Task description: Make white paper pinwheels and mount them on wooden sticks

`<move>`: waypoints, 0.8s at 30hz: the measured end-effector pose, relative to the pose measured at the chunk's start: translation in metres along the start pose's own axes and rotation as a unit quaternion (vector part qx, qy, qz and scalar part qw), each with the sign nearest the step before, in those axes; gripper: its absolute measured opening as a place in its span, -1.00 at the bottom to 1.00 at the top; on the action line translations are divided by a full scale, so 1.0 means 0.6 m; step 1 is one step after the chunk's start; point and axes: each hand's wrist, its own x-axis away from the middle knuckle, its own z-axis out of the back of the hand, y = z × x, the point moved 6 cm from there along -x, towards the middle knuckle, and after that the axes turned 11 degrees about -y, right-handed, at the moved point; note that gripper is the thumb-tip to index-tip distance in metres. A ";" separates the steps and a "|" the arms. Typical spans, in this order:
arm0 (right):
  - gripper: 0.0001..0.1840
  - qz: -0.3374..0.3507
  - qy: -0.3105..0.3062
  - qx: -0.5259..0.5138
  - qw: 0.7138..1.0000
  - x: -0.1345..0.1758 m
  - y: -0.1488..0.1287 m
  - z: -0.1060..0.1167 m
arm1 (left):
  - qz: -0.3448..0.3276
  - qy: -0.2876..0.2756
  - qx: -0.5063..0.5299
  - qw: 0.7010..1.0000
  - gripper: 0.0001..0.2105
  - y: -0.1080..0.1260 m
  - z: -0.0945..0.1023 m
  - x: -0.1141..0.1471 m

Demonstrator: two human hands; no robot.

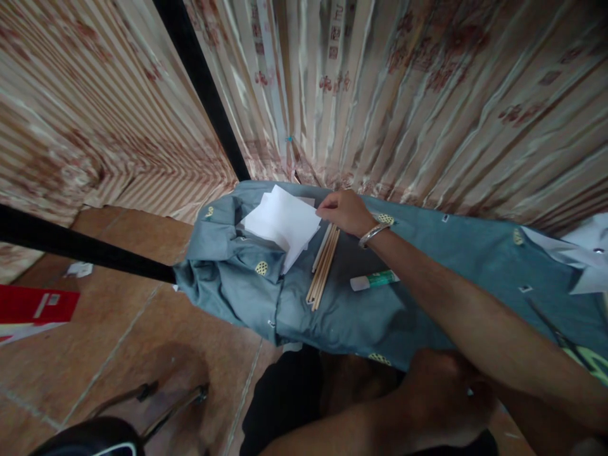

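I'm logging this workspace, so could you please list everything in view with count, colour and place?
paper sheets: several, white, left on cloth
sticks: several, pale wood, beside sheets
glue stick: one, green and white, mid-cloth
scissors: one pair, dark with yellow-green handles, right
paper shape: one, white, far right
cloth: one, grey-blue, centre to right
curtain: count unclear, beige and reddish, behind
poles: two, black, left
packet: one, mostly red, left edge
scrap: one, white, on floor
stool or chair: one, black, lower left
floor: tiled, brown, left
bracelet: one, silvery, right wrist
dark clothing: black, bottom centre
right hand: one, bare, fingertips at sheets' corner
left hand: one, bare, below right forearm
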 end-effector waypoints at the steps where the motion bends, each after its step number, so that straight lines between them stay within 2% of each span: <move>1: -0.89 0.007 0.002 -0.016 1.000 0.006 -0.002 0.010 | 0.001 0.001 -0.006 1.000 -0.83 -0.001 0.000 -0.001; 4: -0.90 0.040 0.031 -0.046 0.998 0.039 -0.006 0.056 | -0.006 0.005 -0.018 1.000 -0.80 -0.003 0.003 -0.003; 7: -0.83 0.056 0.073 -0.092 0.991 0.096 0.011 0.113 | -0.008 0.016 0.002 1.000 -0.80 -0.005 0.010 0.000; 10: -0.67 0.015 0.134 -0.183 0.974 0.177 0.060 0.160 | 0.024 0.044 0.047 0.998 -0.81 -0.012 0.020 0.005; 12: -0.61 -0.031 0.173 -0.233 0.957 0.242 0.101 0.175 | 0.030 0.055 0.056 0.996 -0.81 -0.011 0.024 0.007; 15: -0.57 -0.101 0.231 -0.300 0.920 0.346 0.164 0.175 | 0.042 0.068 0.046 0.996 -0.83 -0.012 0.028 0.009; 19: -0.58 -0.177 0.286 -0.341 0.878 0.466 0.233 0.148 | 0.030 0.083 -0.016 0.996 -0.83 -0.014 0.040 0.007; 22: -0.58 -0.220 0.279 -0.371 0.858 0.521 0.270 0.119 | -0.026 0.138 -0.101 0.985 -0.81 -0.008 0.080 0.008; 24: -0.60 -0.241 0.269 -0.376 0.854 0.543 0.286 0.104 | -0.031 0.213 -0.203 0.955 -0.74 -0.007 0.123 0.014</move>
